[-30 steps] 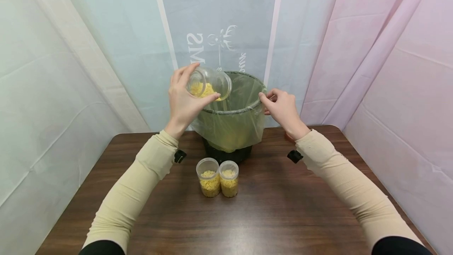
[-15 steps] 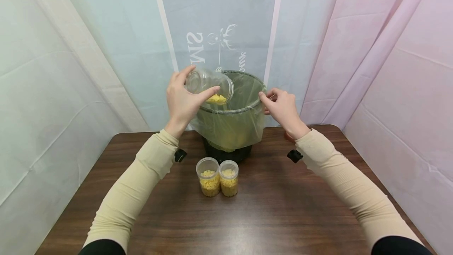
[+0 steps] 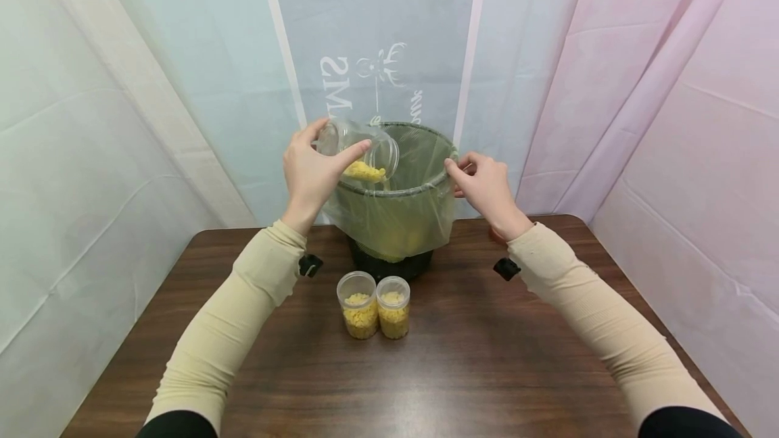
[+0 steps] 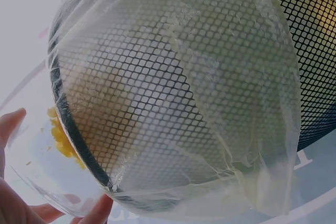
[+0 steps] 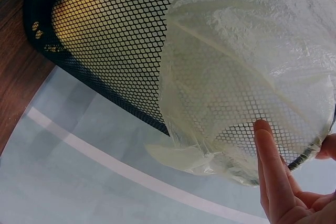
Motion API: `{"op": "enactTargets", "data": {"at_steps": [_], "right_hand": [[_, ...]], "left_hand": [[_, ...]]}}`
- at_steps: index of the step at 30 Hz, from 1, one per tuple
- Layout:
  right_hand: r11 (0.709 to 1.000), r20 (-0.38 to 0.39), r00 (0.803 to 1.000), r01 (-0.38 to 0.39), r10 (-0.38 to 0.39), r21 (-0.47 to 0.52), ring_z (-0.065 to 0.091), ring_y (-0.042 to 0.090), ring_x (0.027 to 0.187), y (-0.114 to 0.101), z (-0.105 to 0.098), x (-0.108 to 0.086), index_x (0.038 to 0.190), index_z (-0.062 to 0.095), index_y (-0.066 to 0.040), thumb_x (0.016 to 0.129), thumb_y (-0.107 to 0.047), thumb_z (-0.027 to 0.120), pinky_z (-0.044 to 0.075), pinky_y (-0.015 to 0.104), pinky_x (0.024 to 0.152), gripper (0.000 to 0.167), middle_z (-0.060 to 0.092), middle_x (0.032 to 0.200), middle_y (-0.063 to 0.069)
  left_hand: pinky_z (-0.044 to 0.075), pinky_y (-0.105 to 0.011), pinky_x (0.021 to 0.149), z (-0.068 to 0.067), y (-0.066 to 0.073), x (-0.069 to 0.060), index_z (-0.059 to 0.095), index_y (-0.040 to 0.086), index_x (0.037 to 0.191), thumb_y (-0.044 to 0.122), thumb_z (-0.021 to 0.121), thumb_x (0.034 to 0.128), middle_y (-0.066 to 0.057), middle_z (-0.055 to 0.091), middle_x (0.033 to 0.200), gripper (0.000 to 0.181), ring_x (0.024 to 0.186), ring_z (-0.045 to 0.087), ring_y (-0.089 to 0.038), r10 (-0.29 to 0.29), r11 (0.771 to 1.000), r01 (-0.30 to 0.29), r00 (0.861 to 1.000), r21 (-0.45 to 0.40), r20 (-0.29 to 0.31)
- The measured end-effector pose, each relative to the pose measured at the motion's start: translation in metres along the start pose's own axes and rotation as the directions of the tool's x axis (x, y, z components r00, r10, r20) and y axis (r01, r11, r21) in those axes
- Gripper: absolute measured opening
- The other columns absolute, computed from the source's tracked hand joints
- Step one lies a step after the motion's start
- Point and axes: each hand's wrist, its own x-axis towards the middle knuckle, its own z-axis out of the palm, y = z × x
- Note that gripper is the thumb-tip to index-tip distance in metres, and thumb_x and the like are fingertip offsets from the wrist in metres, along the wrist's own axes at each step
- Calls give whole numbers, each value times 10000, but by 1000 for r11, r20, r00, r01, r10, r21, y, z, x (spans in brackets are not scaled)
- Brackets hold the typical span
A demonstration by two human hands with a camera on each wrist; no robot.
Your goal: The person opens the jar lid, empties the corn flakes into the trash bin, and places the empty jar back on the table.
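My left hand (image 3: 309,173) grips a clear plastic jar (image 3: 382,144), tipped on its side with its mouth over the left rim of a black mesh trash can (image 5: 121,40). Yellow crumbly bits (image 3: 364,172) lie low inside the jar, near its mouth. A thin translucent trash bag (image 3: 395,218) lines the can and folds down over its outside. At the can's right rim, my right hand (image 3: 485,184) pinches the bagged edge between thumb and fingers. In the right wrist view its fingers (image 5: 273,166) lie along the outside of the bag. A yellowish mass shows through the can's lower mesh.
Two clear jars, a left one (image 3: 359,313) and a right one (image 3: 394,316), stand uncapped side by side before the can, partly filled with yellow bits. A reddish object (image 3: 497,235) is mostly hidden by my right wrist. Cloth hangs behind the wooden table (image 3: 462,370).
My left hand has shifted slightly down and left, and the jar tilts further. Fewer yellow bits are in it, gathered nearer the mouth. The right hand has stayed in place.
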Motion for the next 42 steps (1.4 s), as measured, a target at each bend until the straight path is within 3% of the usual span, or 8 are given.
{"op": "enactTargets", "data": {"at_steps": [5, 11, 16, 22, 42], "right_hand": [[1000, 1, 1000, -3, 3, 11, 698, 274, 612, 0, 0, 0, 869, 646, -54, 921, -393, 569, 566, 300, 571, 352, 705, 762, 139], [1000, 0, 1000, -7, 7, 7, 686, 195, 564, -1, 0, -1, 869, 646, -60, 919, -409, 566, 566, 302, 574, 361, 705, 760, 134], [1000, -4, 1000, -3, 3, -2, 694, 234, 590, -2, -1, -1, 868, 647, -63, 918, -425, 561, 566, 309, 582, 376, 708, 764, 137], [1000, -2, 1000, 1, -1, -1, 695, 240, 595, -2, -1, 0, 869, 648, -64, 916, -440, 556, 566, 308, 580, 389, 707, 764, 136], [1000, -5, 1000, 0, 0, 8, 695, 253, 595, 0, 0, 0, 860, 650, -61, 916, -418, 567, 565, 302, 569, 371, 707, 762, 141]], "left_hand": [[416, -335, 873, -1, 0, 1, 612, 180, 1266, 618, 797, 591, -12, 626, 1210, 825, 1070, 534, -168, 1, 1000, -1, 1000, 13, 6], [419, -334, 837, -1, 2, 3, 588, 158, 1301, 632, 792, 587, -30, 612, 1250, 881, 1048, 532, -183, 14, 999, -14, 999, 28, 33], [413, -314, 800, -2, 6, 2, 577, 138, 1312, 587, 824, 578, -51, 614, 1218, 895, 1011, 527, -183, 58, 998, -59, 997, 17, 48], [427, -308, 903, -2, 9, 1, 569, 132, 1319, 544, 848, 572, -49, 619, 1242, 897, 1094, 547, -177, 125, 991, -127, 991, 44, 52], [341, -274, 1046, 0, 13, 1, 544, 170, 1346, 494, 879, 553, 42, 581, 1323, 919, 1230, 504, -127, 211, 974, -217, 973, 62, 91]]}}
